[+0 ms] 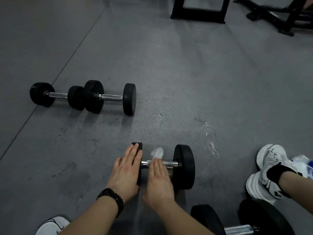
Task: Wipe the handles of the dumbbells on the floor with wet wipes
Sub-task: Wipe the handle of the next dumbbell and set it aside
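A black dumbbell (pixel 183 165) with a chrome handle (pixel 169 164) lies on the grey floor just in front of me. My left hand (pixel 126 172), with a dark bead bracelet on its wrist, lies flat against the dumbbell's left weight. My right hand (pixel 158 179) presses a white wet wipe (pixel 157 153) onto the handle; the wipe sticks out past my fingertips. Two more dumbbells lie end to end at the left: a smaller one (pixel 57 94) and a larger one (pixel 110 97). Another dumbbell (pixel 240 221) lies at the bottom right, partly cut off.
White sneakers are in view at the right (pixel 267 168) and bottom left (pixel 52 224). A blue and white wipes pack (pixel 303 165) lies beside the right shoe. Wet streaks (pixel 211 146) mark the floor. Black equipment frames (pixel 199 12) stand at the back.
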Motion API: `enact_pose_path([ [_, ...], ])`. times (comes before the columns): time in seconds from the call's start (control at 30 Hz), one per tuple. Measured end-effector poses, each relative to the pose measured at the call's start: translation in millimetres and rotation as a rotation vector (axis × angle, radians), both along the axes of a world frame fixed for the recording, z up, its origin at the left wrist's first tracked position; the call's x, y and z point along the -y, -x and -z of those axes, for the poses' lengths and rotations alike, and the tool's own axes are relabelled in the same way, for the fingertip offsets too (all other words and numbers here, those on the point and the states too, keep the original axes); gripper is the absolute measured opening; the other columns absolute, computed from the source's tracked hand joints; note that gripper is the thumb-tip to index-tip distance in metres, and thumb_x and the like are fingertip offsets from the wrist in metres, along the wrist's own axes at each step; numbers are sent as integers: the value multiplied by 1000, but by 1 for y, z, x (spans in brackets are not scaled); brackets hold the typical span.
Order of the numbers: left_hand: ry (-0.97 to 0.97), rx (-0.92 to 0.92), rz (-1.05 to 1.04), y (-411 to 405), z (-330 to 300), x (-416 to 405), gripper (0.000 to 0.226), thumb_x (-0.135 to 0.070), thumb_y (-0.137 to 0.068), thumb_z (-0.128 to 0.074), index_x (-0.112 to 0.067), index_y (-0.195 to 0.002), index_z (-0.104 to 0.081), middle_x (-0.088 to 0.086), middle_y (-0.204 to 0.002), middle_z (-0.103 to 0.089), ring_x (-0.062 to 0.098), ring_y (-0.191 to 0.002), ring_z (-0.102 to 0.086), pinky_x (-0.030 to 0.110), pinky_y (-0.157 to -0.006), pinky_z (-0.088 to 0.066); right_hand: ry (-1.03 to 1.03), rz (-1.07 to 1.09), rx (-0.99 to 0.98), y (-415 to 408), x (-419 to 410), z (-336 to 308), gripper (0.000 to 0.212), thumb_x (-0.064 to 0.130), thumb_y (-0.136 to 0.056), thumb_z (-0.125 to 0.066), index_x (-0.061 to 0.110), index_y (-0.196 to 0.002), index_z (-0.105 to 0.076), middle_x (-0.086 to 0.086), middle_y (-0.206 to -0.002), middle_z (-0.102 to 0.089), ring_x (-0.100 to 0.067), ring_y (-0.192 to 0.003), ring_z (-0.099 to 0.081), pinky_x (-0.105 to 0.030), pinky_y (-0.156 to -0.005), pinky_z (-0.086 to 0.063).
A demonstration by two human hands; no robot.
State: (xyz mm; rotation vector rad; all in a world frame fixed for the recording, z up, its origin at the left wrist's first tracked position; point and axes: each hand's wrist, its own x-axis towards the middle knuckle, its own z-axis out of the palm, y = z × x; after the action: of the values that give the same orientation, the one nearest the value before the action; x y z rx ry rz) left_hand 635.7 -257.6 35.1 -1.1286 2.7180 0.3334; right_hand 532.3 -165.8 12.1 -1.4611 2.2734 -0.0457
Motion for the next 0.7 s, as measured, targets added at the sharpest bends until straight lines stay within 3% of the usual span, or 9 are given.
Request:
enact_pose_path([
  [0.07, 10, 1, 2, -1, -1, -2, 113, -37, -81, -73, -16, -156, 9, -1, -159, 30, 15, -145, 30, 43, -123, -5, -5, -2, -55, 6, -1, 2, 82, 31, -97, -39, 1, -152, 14, -17, -160, 21, -27, -148, 20, -39, -118, 14],
  [0.13, 16, -12, 2, -2, -3, -5, 111, -44, -80, -72, -17, -156, 5, -1, -162, 25, 15, -147, 26, 42, -123, -7, -30, 130, -93, 14, -4, 1, 75, 25, -99, -33, -2, -151, 12, -21, -161, 14, -29, -149, 16, -39, -115, 14],
  [0.27, 5, -71, -15, -7, -6, -9, 106, -48, -76, -73, -18, -156, -9, -3, -165, 8, 15, -150, 13, 40, -121, -12, -42, 93, -62, 4, -11, -2, 87, 33, -97, -42, -3, -149, 17, -18, -159, 22, -29, -148, 18, -40, -118, 13],
  [0.4, 11, -49, 2, -8, -17, -3, 124, -56, -67, -78, -17, -157, -2, -2, -160, -7, 18, -148, -5, 37, -116, -18, -17, 114, -70, 1, -20, 2, 82, 32, -99, -40, -2, -148, 16, -19, -160, 17, -29, -149, 16, -39, -113, 17],
  [0.5, -5, 18, 22, -6, -20, 0, 133, -60, -63, -82, -17, -156, 3, 2, -162, 7, 21, -150, 3, 40, -119, -14, -49, 166, -59, 1, -21, 2, 84, 31, -97, -42, -3, -150, 15, -20, -161, 16, -30, -149, 17, -40, -116, 13],
  [0.57, -42, 20, 18, -8, -14, -3, 135, -53, -65, -83, -15, -156, 10, 1, -162, 24, 18, -151, 14, 43, -123, -6, -30, 53, -6, -8, -21, 0, 90, 33, -95, -46, -1, -150, 16, -16, -159, 24, -28, -147, 21, -39, -118, 14],
  [0.63, -40, 21, 30, -11, -8, -7, 130, -46, -70, -81, -15, -155, 12, 0, -162, 25, 15, -149, 19, 41, -123, -1, -28, -41, -4, -17, -26, -3, 88, 32, -94, -45, 1, -151, 15, -13, -157, 26, -26, -147, 22, -38, -116, 16],
  [0.7, -29, 33, 43, -13, -7, -11, 127, -46, -71, -81, -14, -155, 8, 0, -162, 23, 15, -149, 21, 41, -123, 0, -27, 31, -82, -13, -28, 0, 77, 28, -97, -36, -1, -151, 12, -19, -159, 18, -30, -149, 16, -40, -114, 16],
])
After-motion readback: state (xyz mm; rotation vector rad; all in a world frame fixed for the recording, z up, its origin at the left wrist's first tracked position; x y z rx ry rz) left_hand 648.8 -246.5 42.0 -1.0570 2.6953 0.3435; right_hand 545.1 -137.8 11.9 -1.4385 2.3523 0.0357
